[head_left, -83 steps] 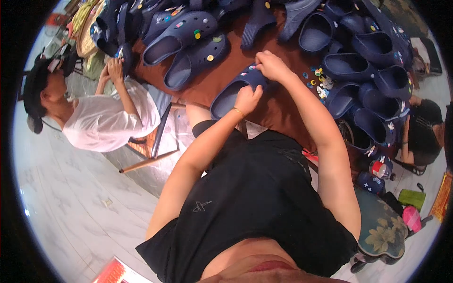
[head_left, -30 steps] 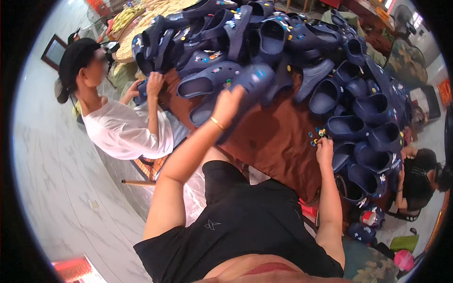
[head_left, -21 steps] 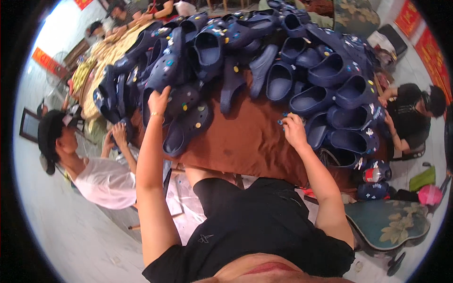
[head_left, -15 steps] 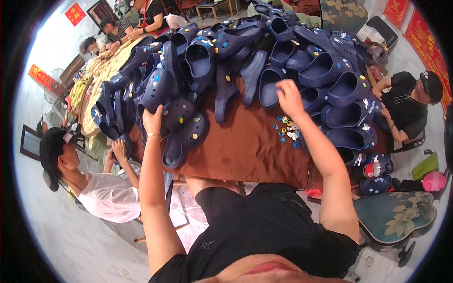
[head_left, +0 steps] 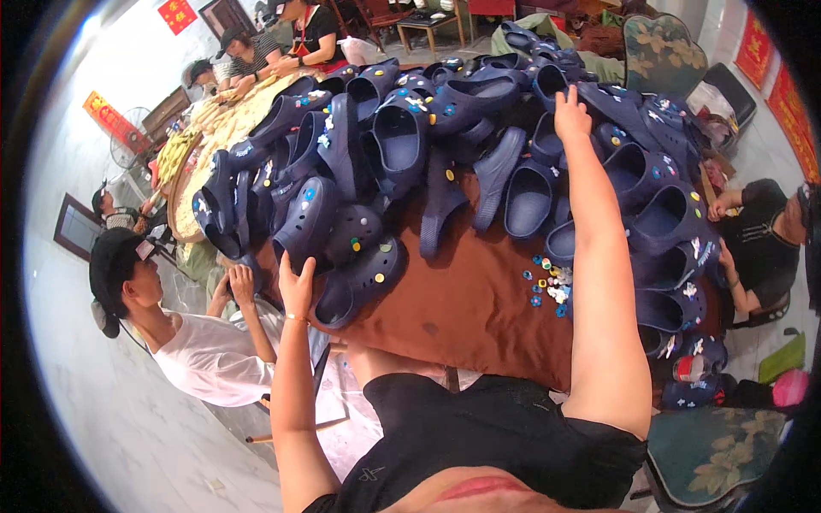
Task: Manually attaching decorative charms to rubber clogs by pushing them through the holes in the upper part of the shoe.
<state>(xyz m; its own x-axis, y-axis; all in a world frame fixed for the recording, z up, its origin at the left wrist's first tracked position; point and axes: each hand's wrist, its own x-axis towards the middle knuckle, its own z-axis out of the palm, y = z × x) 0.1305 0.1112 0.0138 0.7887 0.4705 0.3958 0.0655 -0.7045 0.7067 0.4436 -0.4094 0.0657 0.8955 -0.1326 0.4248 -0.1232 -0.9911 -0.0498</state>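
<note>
My left hand [head_left: 296, 289] grips the near end of a navy blue clog [head_left: 306, 215] with a small blue flower charm on its holed top. Right beside it on the cloth lie more clogs, among them a navy clog [head_left: 363, 286] with a yellow round charm. My right arm stretches far across the table. At its end my right hand [head_left: 571, 118] has its fingers apart, close to an upturned navy clog [head_left: 550, 84] in the back of the pile; whether they touch is unclear. Loose small charms [head_left: 554, 285] lie on the brown cloth below my right forearm.
A big heap of navy clogs covers the back and right of the brown cloth [head_left: 436, 308]. A person in white [head_left: 209, 350] sits at left, another in black [head_left: 757, 239] at right. More people work at the far left. A patterned chair [head_left: 723, 453] stands at lower right.
My right hand has reached from above the near clogs to the back of the pile, its fingers spreading. The left hand has brought its clog down toward me. The view has shifted.
</note>
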